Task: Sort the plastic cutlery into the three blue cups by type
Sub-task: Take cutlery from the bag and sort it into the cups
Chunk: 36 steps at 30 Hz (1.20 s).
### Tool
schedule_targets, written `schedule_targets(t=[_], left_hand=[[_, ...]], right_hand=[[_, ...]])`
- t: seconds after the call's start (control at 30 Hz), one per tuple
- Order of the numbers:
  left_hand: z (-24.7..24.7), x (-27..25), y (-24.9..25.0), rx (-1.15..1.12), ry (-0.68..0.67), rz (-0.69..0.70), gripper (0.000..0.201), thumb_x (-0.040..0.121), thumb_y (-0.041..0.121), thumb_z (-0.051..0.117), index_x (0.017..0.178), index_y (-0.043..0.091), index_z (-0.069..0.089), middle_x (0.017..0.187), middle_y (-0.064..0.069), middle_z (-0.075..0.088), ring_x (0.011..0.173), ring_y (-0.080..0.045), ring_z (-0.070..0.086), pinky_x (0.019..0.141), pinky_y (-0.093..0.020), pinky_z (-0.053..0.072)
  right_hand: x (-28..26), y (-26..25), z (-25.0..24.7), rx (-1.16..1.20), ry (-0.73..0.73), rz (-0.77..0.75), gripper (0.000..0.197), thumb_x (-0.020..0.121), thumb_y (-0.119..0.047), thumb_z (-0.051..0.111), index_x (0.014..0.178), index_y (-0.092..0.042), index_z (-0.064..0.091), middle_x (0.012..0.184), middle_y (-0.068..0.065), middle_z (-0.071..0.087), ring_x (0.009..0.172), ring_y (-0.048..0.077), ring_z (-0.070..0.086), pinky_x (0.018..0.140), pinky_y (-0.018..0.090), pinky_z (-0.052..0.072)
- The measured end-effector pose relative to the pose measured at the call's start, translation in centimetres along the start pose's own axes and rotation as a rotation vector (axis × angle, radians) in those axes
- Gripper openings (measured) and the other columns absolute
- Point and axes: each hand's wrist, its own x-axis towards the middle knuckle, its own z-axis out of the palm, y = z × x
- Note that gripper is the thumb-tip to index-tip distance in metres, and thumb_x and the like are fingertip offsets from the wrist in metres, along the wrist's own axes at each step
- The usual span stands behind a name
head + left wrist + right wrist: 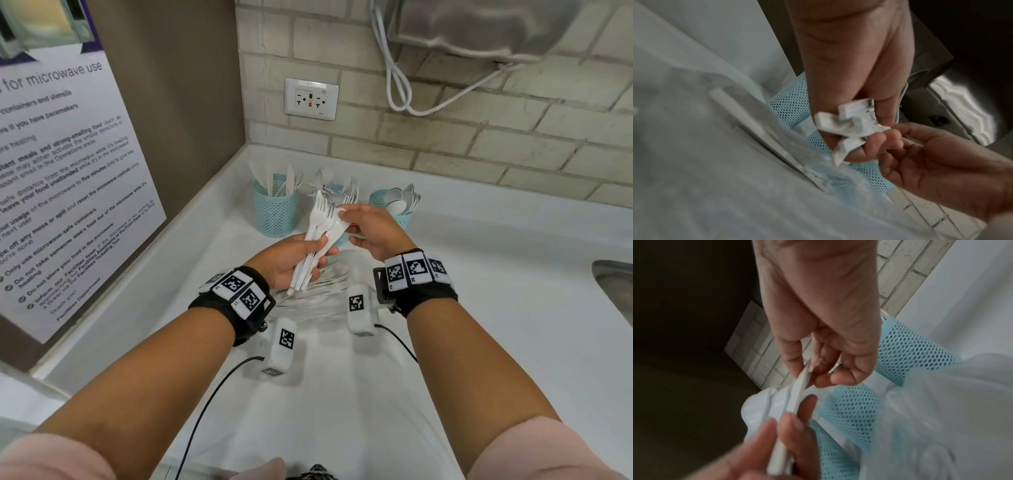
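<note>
Holding a bunch of white forks (317, 236) in the left hand (287, 262), fingers wrapped round the handles, tines pointing up toward 12 o'clock. Right hand (375, 231) was pinching the head of one piece at the top of the bunch, thumb + fingertips on it; looked like a spoon bowl but can't say for sure tbh.

Three blue cups at the back of the white counter (496, 308): knife cup (275, 209) at 11 o'clock, fork cup (337, 214) dead ahead at 12, mostly hidden behind the hands, spoon cup (394, 205) at 1 o'clock just past the right hand. More loose cutlery (315, 294) lay on the counter under the wrists, towards 6.

Key thing imo: the bunch's long axis ran 6-to-12, straight at the fork cup. The right hand was nearer the spoon cup, so if that piece's a spoon it only needs a short hop to 1 o'clock.
</note>
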Motion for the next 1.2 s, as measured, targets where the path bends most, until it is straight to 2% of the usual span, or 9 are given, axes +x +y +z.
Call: schedule_targets(t=[0.1, 0.23, 0.37, 0.47, 0.6, 0.8, 0.9, 1.03, 1.2], left_hand=[[0.3, 0.2, 0.0, -0.014, -0.011, 0.007, 0.011, 0.097, 0.015, 0.048, 0.103, 0.009, 0.054, 0.070, 0.001, 0.066, 0.051, -0.007, 0.051, 0.042, -0.017, 0.045], [0.8, 0.4, 0.2, -0.004, -0.012, 0.022, 0.009, 0.097, 0.013, 0.048, 0.099, 0.010, 0.056, 0.070, 0.001, 0.063, 0.050, -0.005, 0.048, 0.042, -0.016, 0.043], [1.0, 0.9, 0.1, -0.006, -0.029, 0.031, 0.018, 0.098, 0.014, 0.046, 0.110, 0.014, 0.060, 0.078, 0.002, 0.059, 0.054, -0.005, 0.047, 0.043, -0.014, 0.042], [0.9, 1.1, -0.1, -0.015, -0.030, 0.016, 0.021, 0.098, 0.013, 0.044, 0.112, 0.013, 0.060, 0.081, 0.001, 0.059, 0.057, -0.005, 0.046, 0.043, -0.014, 0.041], [0.9, 1.1, 0.0, -0.061, -0.021, -0.018, 0.021, 0.098, 0.011, 0.041, 0.109, 0.012, 0.060, 0.087, 0.000, 0.060, 0.058, -0.006, 0.047, 0.042, -0.015, 0.041], [0.5, 0.8, 0.2, -0.146, -0.061, -0.060, 0.029, 0.095, 0.007, 0.037, 0.117, 0.009, 0.057, 0.094, 0.000, 0.064, 0.064, -0.007, 0.047, 0.046, -0.016, 0.040], [0.2, 0.7, 0.3, -0.130, -0.073, -0.045, 0.030, 0.095, 0.003, 0.039, 0.119, 0.009, 0.056, 0.100, -0.001, 0.064, 0.064, -0.007, 0.051, 0.047, -0.017, 0.043], [-0.1, 0.6, 0.3, -0.137, -0.103, -0.010, 0.029, 0.095, 0.001, 0.041, 0.119, 0.008, 0.054, 0.108, -0.005, 0.066, 0.064, -0.008, 0.061, 0.050, -0.020, 0.049], [-0.2, 0.5, 0.0, -0.141, -0.119, 0.038, 0.024, 0.097, 0.006, 0.042, 0.114, 0.012, 0.057, 0.109, -0.005, 0.068, 0.071, -0.010, 0.067, 0.055, -0.022, 0.053]], right_hand=[[0.5, -1.1, -1.3, 0.163, 0.140, 0.029, 0.011, 0.089, -0.007, 0.053, 0.085, -0.013, 0.062, 0.063, -0.001, 0.051, 0.054, 0.007, 0.044, 0.045, 0.018, 0.032], [0.5, -3.8, -4.3, 0.344, 0.446, -0.182, 0.005, 0.085, -0.005, 0.057, 0.085, -0.008, 0.060, 0.061, 0.002, 0.049, 0.040, 0.005, 0.043, 0.036, 0.018, 0.030], [0.7, -5.7, -7.0, 0.307, 0.716, -0.454, 0.014, 0.085, -0.007, 0.058, 0.097, -0.013, 0.061, 0.078, -0.002, 0.058, 0.066, 0.008, 0.054, 0.059, 0.020, 0.046], [1.3, -5.5, -7.6, 0.169, 0.816, -0.564, 0.017, 0.084, -0.010, 0.058, 0.099, -0.017, 0.060, 0.075, -0.007, 0.056, 0.073, 0.010, 0.056, 0.074, 0.023, 0.048], [2.2, -4.0, -7.1, -0.073, 0.805, -0.612, 0.021, 0.086, -0.013, 0.058, 0.107, -0.011, 0.061, 0.075, -0.006, 0.057, 0.073, 0.010, 0.055, 0.068, 0.015, 0.044], [3.3, -1.0, -6.5, -0.503, 0.652, -0.546, 0.023, 0.089, -0.014, 0.055, 0.111, -0.013, 0.061, 0.090, 0.008, 0.067, 0.078, 0.019, 0.060, 0.072, 0.025, 0.047], [4.3, 0.4, -6.4, -0.788, 0.607, -0.469, 0.025, 0.092, -0.018, 0.051, 0.111, -0.017, 0.067, 0.106, 0.011, 0.068, 0.098, 0.028, 0.055, 0.081, 0.029, 0.043], [4.2, 0.3, -6.2, -0.986, 0.627, -0.431, 0.031, 0.094, -0.020, 0.045, 0.115, -0.021, 0.067, 0.110, 0.014, 0.065, 0.106, 0.033, 0.047, 0.082, 0.033, 0.042], [2.4, -1.4, -3.8, -0.774, 0.571, -0.708, 0.024, 0.091, -0.018, 0.052, 0.104, -0.010, 0.070, 0.105, 0.010, 0.065, 0.099, 0.026, 0.055, 0.081, 0.028, 0.041]])
